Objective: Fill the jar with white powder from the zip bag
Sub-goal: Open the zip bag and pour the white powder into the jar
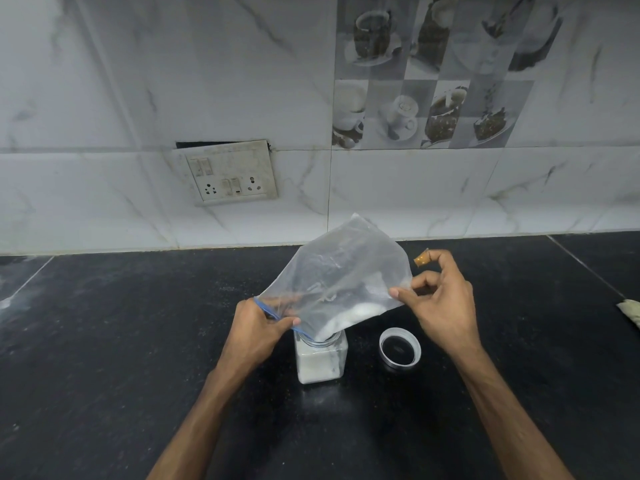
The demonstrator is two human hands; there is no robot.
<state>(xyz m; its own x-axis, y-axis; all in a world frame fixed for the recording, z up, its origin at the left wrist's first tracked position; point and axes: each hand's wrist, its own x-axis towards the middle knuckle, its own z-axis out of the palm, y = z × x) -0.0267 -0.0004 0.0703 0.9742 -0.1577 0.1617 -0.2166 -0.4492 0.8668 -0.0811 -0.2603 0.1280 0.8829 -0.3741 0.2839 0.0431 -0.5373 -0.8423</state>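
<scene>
Black stone surface (121,341) carries the jar (320,358), mid-pour: zip bag (339,271) tilted above its mouth, left hand (263,327) and right hand (440,299) fingers pinching the bag's edges. Next, raise the bag's far end above the jar.

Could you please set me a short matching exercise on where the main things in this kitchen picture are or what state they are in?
Things:
1. zip bag
2. jar
3. lid
4. switch panel

Places or states:
A. on the tiled wall
B. tipped, mouth down, held by the left hand and right hand
C. lying open side up on the black counter
D. upright, partly full of white powder

Pairs: 1-B, 2-D, 3-C, 4-A
</scene>
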